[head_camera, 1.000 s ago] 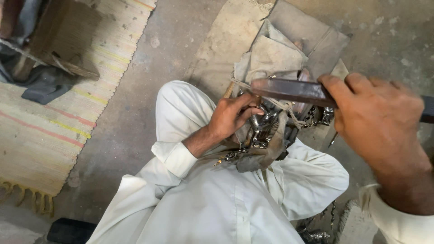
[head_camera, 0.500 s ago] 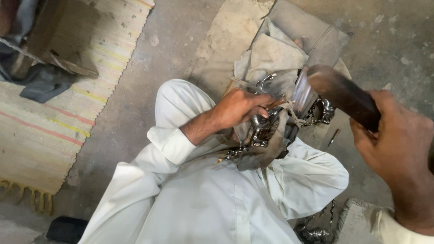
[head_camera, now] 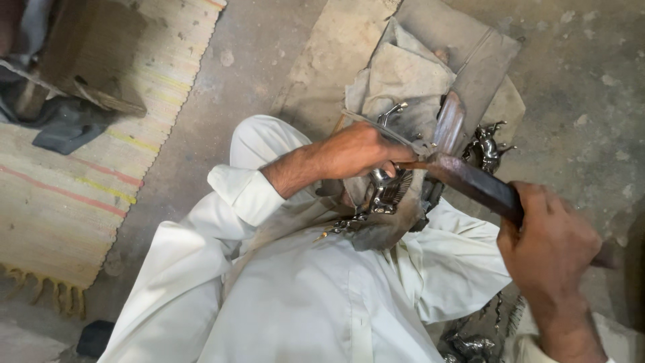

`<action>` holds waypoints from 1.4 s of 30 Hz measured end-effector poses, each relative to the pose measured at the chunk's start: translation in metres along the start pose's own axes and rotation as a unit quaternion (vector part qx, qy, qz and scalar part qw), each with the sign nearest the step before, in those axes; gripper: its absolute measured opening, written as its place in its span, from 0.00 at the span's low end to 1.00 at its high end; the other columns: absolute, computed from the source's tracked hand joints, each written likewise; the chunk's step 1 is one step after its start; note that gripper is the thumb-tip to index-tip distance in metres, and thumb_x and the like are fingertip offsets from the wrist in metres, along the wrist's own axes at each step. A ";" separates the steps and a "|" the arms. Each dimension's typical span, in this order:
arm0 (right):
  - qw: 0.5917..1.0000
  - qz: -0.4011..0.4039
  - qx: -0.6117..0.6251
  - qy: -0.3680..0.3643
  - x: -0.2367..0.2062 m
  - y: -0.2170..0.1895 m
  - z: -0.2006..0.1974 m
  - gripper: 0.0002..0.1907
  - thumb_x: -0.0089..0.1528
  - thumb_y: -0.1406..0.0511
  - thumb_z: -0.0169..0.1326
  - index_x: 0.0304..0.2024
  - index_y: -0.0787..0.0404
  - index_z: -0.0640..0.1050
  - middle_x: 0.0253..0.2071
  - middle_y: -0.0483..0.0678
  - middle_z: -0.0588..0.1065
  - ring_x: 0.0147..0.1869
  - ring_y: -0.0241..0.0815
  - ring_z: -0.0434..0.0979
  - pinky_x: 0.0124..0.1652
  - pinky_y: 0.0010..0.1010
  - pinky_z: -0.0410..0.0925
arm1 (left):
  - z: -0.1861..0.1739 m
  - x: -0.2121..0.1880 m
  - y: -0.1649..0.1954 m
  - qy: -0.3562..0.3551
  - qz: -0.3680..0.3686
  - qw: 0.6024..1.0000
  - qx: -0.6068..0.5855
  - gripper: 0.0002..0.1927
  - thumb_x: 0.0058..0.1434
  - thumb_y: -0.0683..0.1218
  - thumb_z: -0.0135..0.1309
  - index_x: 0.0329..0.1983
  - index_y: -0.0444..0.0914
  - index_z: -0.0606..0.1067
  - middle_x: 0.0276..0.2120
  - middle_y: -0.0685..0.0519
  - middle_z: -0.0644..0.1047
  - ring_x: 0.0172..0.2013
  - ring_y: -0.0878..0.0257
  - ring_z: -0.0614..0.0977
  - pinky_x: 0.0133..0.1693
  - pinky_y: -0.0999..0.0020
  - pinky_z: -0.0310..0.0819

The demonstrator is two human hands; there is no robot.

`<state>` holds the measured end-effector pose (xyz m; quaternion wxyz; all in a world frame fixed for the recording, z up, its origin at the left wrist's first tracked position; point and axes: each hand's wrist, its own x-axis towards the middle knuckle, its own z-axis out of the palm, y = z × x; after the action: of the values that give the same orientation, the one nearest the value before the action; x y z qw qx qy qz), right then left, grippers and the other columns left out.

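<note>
I sit on the floor in white clothes. My left hand (head_camera: 356, 151) grips a shiny ornate metal piece (head_camera: 386, 188) and presses it against a worn block between my knees. My right hand (head_camera: 547, 245) is closed around the handle end of a long dark flat tool (head_camera: 470, 183), like a file. Its tip rests on the metal piece just beside my left fingers. A second upright dark tool or bar (head_camera: 449, 124) stands behind the piece.
Another shiny cast metal figure (head_camera: 487, 144) lies to the right of the work. More metal pieces (head_camera: 470, 343) sit by my right knee. Folded grey cloths (head_camera: 410, 67) cover the floor ahead. A striped mat (head_camera: 67, 202) and a wooden box (head_camera: 80, 54) are at the left.
My right hand has swung the dark tool from raised and level down onto the metal piece, then drawn back toward me. My left hand has stayed on the piece.
</note>
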<state>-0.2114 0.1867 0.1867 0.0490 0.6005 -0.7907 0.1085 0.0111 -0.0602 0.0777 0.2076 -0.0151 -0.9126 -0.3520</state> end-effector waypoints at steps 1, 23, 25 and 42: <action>0.999 -0.027 -0.020 0.010 -0.004 -0.003 0.003 0.21 0.59 0.68 0.62 0.55 0.60 0.78 0.40 0.54 0.78 0.39 0.54 0.80 0.44 0.42 0.71 | 0.000 0.001 0.000 -0.018 -0.006 1.000 0.015 0.17 0.60 0.41 0.61 0.53 0.42 0.76 0.32 0.51 0.84 0.34 0.52 0.86 0.34 0.55 0.77; 0.995 -0.029 0.032 0.087 0.002 -0.026 0.003 0.18 0.61 0.70 0.62 0.53 0.62 0.76 0.38 0.56 0.76 0.40 0.58 0.78 0.42 0.41 0.70 | -0.020 0.000 0.005 -0.004 0.015 1.000 0.011 0.16 0.58 0.34 0.57 0.48 0.39 0.74 0.35 0.54 0.84 0.39 0.56 0.88 0.37 0.58 0.80; 0.995 -0.070 -0.018 0.062 0.007 -0.026 -0.001 0.23 0.55 0.70 0.61 0.54 0.61 0.77 0.40 0.56 0.77 0.41 0.58 0.78 0.42 0.43 0.70 | -0.019 -0.004 0.007 0.010 -0.001 1.000 0.012 0.17 0.58 0.36 0.60 0.50 0.39 0.75 0.34 0.51 0.84 0.37 0.53 0.86 0.36 0.57 0.79; 0.994 -0.090 -0.060 -0.017 0.069 -0.052 -0.033 0.23 0.54 0.68 0.65 0.53 0.59 0.77 0.39 0.51 0.78 0.41 0.52 0.80 0.39 0.43 0.71 | 0.000 -0.025 0.021 0.149 -0.090 0.981 -0.081 0.25 0.55 0.30 0.57 0.57 0.37 0.73 0.48 0.48 0.82 0.47 0.54 0.86 0.46 0.62 0.82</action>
<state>-0.1819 0.1164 0.2392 0.0813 0.6666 -0.7395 0.0458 0.0379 -0.0415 0.0809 0.3072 0.1030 -0.8375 -0.4399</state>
